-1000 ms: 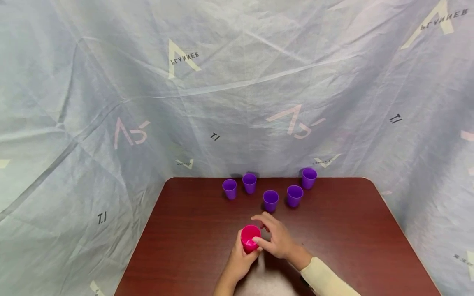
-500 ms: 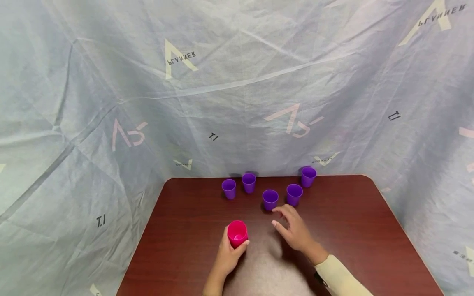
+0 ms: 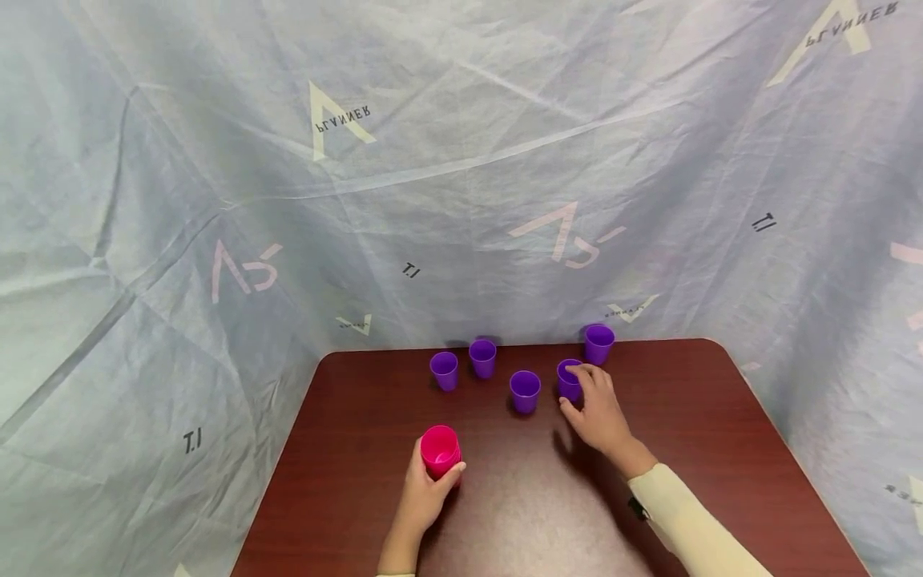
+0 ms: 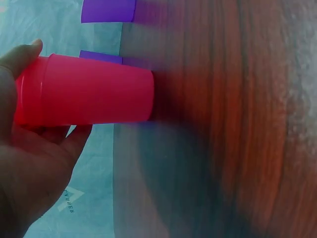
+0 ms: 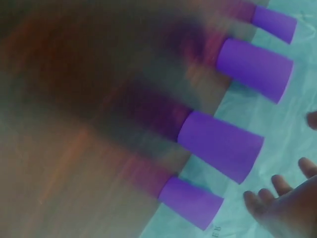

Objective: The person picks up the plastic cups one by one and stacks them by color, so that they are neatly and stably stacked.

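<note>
Nested pink cups (image 3: 440, 450) stand mouth-up in the grip of my left hand (image 3: 421, 498). The left wrist view shows its thumb and fingers wrapped about the rim end of the pink cups (image 4: 99, 90), with their base close to the table. My right hand (image 3: 602, 418) reaches over the table with its fingers spread beside a purple cup (image 3: 568, 385), partly covering it in the head view. From the right wrist, a gap shows between the fingers of the right hand (image 5: 287, 201) and the nearest purple cups (image 5: 222, 146).
More purple cups stand upright toward the back: one in front centre (image 3: 525, 393), one at left (image 3: 444, 372), one behind it (image 3: 482, 359), and one at back right (image 3: 598, 344). A printed grey cloth (image 3: 461, 240) hangs behind the brown table (image 3: 346, 457).
My right hand has left the pink cups and moved right and forward to a purple cup. My left hand has carried the pink cups a little leftward.
</note>
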The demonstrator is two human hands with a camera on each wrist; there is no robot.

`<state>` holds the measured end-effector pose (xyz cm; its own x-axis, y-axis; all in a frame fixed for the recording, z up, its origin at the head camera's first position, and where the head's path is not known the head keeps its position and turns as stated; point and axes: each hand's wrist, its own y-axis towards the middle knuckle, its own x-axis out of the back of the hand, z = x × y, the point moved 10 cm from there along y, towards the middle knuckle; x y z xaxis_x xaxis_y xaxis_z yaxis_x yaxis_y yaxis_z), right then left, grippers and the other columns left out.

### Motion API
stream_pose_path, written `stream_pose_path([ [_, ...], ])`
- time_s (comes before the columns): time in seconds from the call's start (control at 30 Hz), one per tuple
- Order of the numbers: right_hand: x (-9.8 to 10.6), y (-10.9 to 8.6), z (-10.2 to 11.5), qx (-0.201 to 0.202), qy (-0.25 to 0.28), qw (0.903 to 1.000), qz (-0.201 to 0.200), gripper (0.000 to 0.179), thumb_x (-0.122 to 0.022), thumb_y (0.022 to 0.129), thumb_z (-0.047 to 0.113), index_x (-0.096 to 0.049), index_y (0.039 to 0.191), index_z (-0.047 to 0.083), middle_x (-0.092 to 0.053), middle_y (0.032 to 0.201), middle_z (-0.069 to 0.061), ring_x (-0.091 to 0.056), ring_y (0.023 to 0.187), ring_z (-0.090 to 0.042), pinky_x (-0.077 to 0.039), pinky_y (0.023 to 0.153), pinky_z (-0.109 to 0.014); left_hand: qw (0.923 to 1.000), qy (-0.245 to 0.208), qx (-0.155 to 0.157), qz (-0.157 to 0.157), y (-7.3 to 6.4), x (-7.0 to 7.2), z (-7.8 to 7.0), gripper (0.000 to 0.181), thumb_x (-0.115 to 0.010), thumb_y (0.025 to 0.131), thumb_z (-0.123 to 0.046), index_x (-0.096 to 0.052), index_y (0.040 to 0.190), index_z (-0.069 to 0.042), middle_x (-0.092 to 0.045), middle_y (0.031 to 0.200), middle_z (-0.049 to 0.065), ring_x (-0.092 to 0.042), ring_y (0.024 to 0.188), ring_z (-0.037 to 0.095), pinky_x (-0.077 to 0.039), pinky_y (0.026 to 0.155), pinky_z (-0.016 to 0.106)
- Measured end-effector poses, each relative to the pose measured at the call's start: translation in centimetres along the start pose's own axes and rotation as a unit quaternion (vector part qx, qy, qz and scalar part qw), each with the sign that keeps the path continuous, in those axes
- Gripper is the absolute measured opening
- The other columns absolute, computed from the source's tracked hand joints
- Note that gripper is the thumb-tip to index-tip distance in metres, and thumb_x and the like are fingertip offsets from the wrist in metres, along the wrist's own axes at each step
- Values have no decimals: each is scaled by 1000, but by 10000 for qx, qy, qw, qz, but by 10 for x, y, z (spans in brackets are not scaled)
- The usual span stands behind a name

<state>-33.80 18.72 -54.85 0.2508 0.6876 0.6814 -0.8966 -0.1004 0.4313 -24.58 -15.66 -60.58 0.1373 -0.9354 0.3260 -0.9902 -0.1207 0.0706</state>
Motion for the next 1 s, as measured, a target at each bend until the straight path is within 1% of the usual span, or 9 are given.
stream_pose_path([
  [0.2, -15, 12, -26, -217, -529, 9966, 594, 76, -79, 91, 17, -43, 157, 5, -35, 162, -33, -31, 150, -56, -37, 114, -75, 9997, 217, -57, -42, -9, 1, -1, 84, -94, 79, -26, -49, 149, -14, -66, 136, 7, -64, 128, 25, -53, 110, 44],
  [0.4, -27, 15, -42, -400, -663, 9914, 1053, 71, -69, 101, 18, -35, 163, 7, -21, 169, -35, -20, 155, -60, -32, 119, -74, 9962, 681, -533, -140, -19, 2, 0, 103, -99, 72, -23, -41, 157, -12, -56, 147, 6, -61, 133, 25, -53, 112, 42],
  [0.5, -25, 16, -43, -353, -665, 9924, 973, 62, -65, 103, 13, -42, 159, 4, -25, 166, -37, -24, 152, -62, -33, 119, -73, 9965, 545, -615, -129, -22, 3, 0, 100, -98, 73, -18, -42, 155, -11, -53, 146, 9, -63, 129, 27, -58, 105, 40],
  [0.57, -23, 16, -42, -256, -670, 9938, 849, 55, -64, 102, 9, -49, 155, 3, -33, 162, -37, -33, 147, -61, -36, 118, -71, 9976, 450, -509, -121, -24, 5, 3, 96, -97, 74, -17, -43, 153, -12, -52, 144, 9, -64, 121, 25, -61, 98, 36],
  [0.67, -21, 17, -38, -71, -575, 9960, 678, 50, -66, 99, 2, -57, 148, 2, -43, 154, -35, -46, 138, -59, -43, 113, -68, 9978, 423, -390, -314, -30, 12, 4, 92, -98, 73, -17, -45, 147, -10, -51, 134, 11, -64, 100, 19, -62, 83, 30],
  [0.77, -21, 17, -32, 22, -403, 9972, 634, 51, -71, 95, -1, -60, 145, 3, -49, 148, -31, -52, 131, -55, -47, 110, -65, 9961, 472, -434, -603, -36, 21, 3, 84, -99, 69, -14, -46, 134, -4, -53, 119, 14, -57, 80, 14, -56, 67, 22],
  [0.83, -21, 17, -29, 15, -276, 9976, 635, 53, -75, 92, 0, -61, 143, 2, -51, 144, -29, -55, 128, -52, -48, 108, -64, 9954, 474, -480, -676, -41, 25, 1, 75, -99, 69, -12, -48, 123, -2, -54, 107, 13, -53, 71, 10, -50, 60, 18],
  [0.93, -22, 16, -24, -102, -120, 9976, 672, 55, -81, 88, 2, -62, 140, 2, -53, 138, -27, -59, 123, -48, -51, 106, -62, 9975, 387, -412, -416, -47, 24, 1, 54, -97, 74, -14, -53, 104, -7, -58, 89, 11, -49, 63, 3, -44, 55, 16],
  [1.0, -22, 14, -21, -175, -30, 9979, 621, 58, -85, 84, 4, -64, 137, 3, -55, 132, -26, -62, 117, -46, -53, 103, -60, 9989, 323, -328, -14, -52, 19, 3, 39, -93, 79, -17, -58, 92, -11, -58, 76, 4, -48, 60, -1, -43, 53, 15],
])
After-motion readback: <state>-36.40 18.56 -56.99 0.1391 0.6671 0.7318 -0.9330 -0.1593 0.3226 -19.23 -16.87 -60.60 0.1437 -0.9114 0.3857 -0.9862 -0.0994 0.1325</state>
